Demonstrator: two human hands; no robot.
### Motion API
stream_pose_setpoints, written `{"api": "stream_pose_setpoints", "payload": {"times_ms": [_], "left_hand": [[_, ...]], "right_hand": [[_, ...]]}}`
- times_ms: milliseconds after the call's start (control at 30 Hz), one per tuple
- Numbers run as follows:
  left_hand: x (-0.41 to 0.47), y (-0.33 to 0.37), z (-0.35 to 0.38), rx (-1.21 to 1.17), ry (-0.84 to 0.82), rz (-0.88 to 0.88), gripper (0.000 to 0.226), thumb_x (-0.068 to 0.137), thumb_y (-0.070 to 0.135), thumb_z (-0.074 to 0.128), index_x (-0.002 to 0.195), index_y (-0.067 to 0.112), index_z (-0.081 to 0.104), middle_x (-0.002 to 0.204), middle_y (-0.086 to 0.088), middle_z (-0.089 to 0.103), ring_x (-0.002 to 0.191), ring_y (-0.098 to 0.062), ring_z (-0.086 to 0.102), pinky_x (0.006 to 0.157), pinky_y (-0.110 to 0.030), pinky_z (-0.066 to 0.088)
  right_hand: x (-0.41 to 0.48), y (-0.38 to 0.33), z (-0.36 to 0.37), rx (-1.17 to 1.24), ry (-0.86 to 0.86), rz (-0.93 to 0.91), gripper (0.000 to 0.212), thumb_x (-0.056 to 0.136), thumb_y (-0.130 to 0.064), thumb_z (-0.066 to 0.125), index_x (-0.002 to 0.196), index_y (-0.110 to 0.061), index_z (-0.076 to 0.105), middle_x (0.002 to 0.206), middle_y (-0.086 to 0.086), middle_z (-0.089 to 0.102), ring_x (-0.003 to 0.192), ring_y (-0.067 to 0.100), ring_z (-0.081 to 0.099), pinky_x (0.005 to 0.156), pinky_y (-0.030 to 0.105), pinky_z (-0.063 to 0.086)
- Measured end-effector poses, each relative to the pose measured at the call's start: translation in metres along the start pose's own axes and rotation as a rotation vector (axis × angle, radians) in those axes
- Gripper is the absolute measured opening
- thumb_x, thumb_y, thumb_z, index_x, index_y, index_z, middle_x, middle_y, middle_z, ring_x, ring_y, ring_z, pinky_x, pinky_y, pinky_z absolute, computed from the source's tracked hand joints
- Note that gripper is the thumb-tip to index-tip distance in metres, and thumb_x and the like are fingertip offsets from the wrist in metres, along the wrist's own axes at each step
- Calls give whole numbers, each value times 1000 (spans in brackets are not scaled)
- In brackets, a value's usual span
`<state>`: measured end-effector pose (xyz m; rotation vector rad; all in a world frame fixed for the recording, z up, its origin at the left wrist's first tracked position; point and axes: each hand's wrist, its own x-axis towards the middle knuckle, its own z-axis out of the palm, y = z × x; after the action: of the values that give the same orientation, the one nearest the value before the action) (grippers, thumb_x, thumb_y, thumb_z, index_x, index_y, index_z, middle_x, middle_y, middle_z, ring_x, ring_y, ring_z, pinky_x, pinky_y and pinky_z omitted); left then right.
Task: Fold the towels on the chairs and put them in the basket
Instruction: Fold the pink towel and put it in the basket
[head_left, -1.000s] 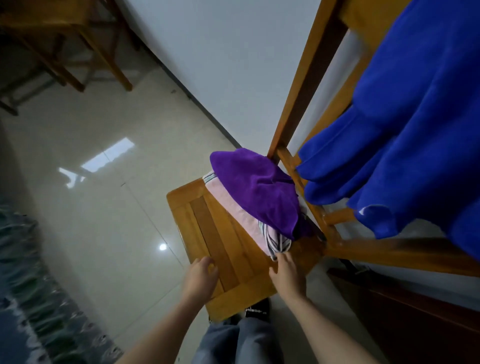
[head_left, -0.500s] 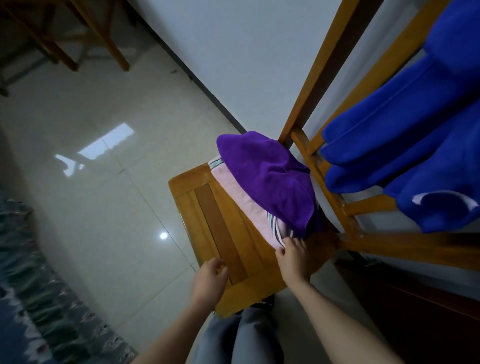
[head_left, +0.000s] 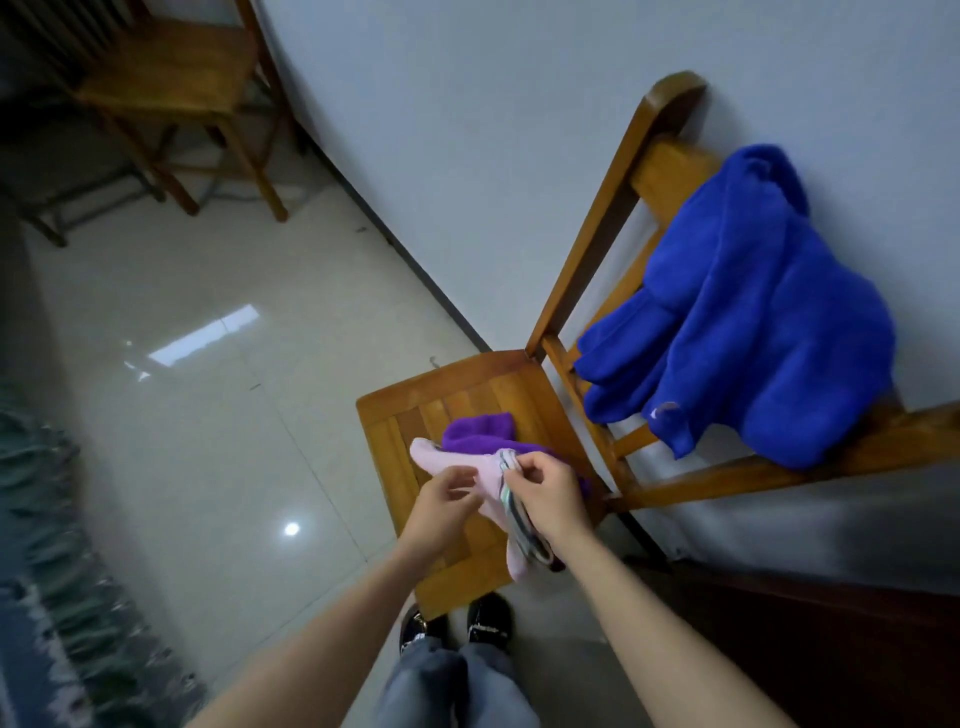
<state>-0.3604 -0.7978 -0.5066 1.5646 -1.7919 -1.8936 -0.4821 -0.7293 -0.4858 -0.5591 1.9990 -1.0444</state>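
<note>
My right hand (head_left: 548, 491) pinches the pink striped towel (head_left: 432, 457); I cannot tell my left hand's (head_left: 445, 501) grip. A fuzzy purple towel (head_left: 478, 431) lies underneath on the brown wooden chair (head_left: 457, 384).

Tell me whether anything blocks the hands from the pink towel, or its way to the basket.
Nothing blocks the hands: right hand pinches the pink towel, left hand holds it. The purple towel lies against its far side on the chair seat. No basket is in view.

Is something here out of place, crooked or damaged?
Nothing looks damaged or spilled. The blue towel hangs bunched and lopsided over the chair back, and the purple towel lies crumpled on the seat.
</note>
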Motion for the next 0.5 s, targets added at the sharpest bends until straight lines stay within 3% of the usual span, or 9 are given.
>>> {"api": "stream_pose_setpoints", "payload": {"times_ms": [67, 167, 333, 400, 500], "left_hand": [[-15, 14, -12, -24, -9, 31, 26, 86, 13, 62, 112, 15, 59, 102, 2, 63, 95, -8, 60, 71, -12, 48], [-37, 38, -31, -70, 23, 101, 20, 85, 21, 65, 104, 26, 58, 99, 9, 63, 93, -6, 60, 72, -14, 49], [-65, 84, -59, -139, 66, 236, 18, 81, 26, 69, 96, 18, 63, 94, 3, 65, 89, -11, 62, 76, -23, 51], [-74, 102, -70, -222, 76, 277, 15, 80, 27, 70, 89, 17, 63, 86, 1, 65, 83, -13, 62, 74, -24, 50], [-86, 123, -87, -330, 103, 316, 16, 80, 26, 70, 83, 12, 63, 84, -9, 66, 82, -21, 61, 78, -35, 52]], "right_hand": [[-8, -22, -5, 16, -43, -34, 19, 84, -5, 62, 68, -15, 61, 66, -8, 61, 66, 8, 56, 55, 9, 42], [-18, -58, -9, 10, -108, -65, 5, 86, -11, 63, 83, -15, 64, 77, -10, 63, 73, 2, 59, 55, 6, 44], [-32, -127, -10, 74, -203, -100, 11, 88, -21, 62, 79, -25, 67, 86, -2, 70, 87, 13, 66, 73, 23, 55], [-37, -149, -12, 66, -252, -133, 12, 90, -22, 59, 86, -23, 70, 96, 4, 70, 96, 19, 65, 86, 33, 54], [-46, -177, -15, 79, -333, -184, 17, 92, -17, 56, 102, -19, 69, 106, 4, 68, 104, 19, 62, 93, 35, 51]]}}
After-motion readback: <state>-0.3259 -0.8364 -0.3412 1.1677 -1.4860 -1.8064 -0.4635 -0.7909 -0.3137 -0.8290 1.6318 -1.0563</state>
